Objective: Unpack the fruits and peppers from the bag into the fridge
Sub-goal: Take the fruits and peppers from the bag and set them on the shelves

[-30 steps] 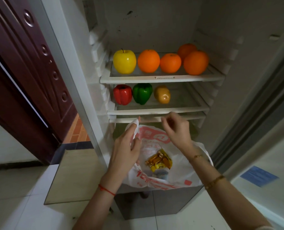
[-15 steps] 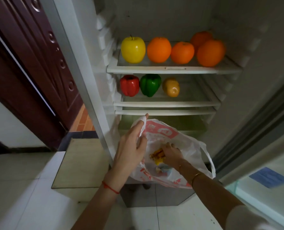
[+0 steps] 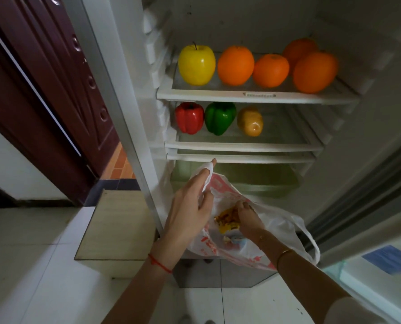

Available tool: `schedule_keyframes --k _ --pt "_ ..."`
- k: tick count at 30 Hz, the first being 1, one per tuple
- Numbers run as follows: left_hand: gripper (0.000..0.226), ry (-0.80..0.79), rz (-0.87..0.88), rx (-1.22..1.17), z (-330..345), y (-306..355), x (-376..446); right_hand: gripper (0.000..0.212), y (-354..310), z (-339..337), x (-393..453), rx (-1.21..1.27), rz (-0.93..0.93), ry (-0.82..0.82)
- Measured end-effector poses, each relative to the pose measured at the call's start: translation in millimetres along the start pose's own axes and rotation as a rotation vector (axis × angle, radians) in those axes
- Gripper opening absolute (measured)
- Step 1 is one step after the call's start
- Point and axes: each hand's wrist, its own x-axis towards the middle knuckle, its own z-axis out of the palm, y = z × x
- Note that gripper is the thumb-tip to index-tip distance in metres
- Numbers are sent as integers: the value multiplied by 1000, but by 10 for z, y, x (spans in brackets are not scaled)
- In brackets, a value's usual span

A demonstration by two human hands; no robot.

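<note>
1. Head view: the fridge (image 3: 370,54) stood open. On its top shelf (image 3: 253,96) sat a yellow apple (image 3: 196,65) at the left, then four oranges (image 3: 235,65) to its right, one of them tucked behind the rightmost.
2. One shelf down (image 3: 241,146), a red pepper (image 3: 189,117), a green pepper (image 3: 219,118) and a yellow pepper (image 3: 250,121) sat in a row, red and green just about touching, yellow a bit apart.
3. The white plastic bag (image 3: 276,232) with red print hung in front of the bottom of the fridge, below the shelves.
4. The left hand (image 3: 190,206) was pinching the bag's handle up near the lowest shelf edge, holding the mouth open. A red string sat on that wrist.
5. The right hand (image 3: 248,218) was down inside the bag, fingers curled onto a yellow-orange packet (image 3: 226,217). Couldn't tell exactly what the packet was, too crumpled. Something pale blue lay under it in the bag.
6. A dark red door (image 3: 42,90) stood to the left, white tile floor (image 3: 31,265) below.
</note>
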Motion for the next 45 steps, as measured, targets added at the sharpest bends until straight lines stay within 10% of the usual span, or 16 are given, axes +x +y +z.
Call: schedule_keyframes --k 18,38,45 --pt "61 -16 11 5 24 90 -39 19 1 -65 -130 -81 -142 -24" --pt "59 -76 167 93 365 283 17 10 84 -1648 -1882 1356 207 548" --pt "58 -120 176 99 454 305 -40 14 963 -1239 -2534 1146 550 570"
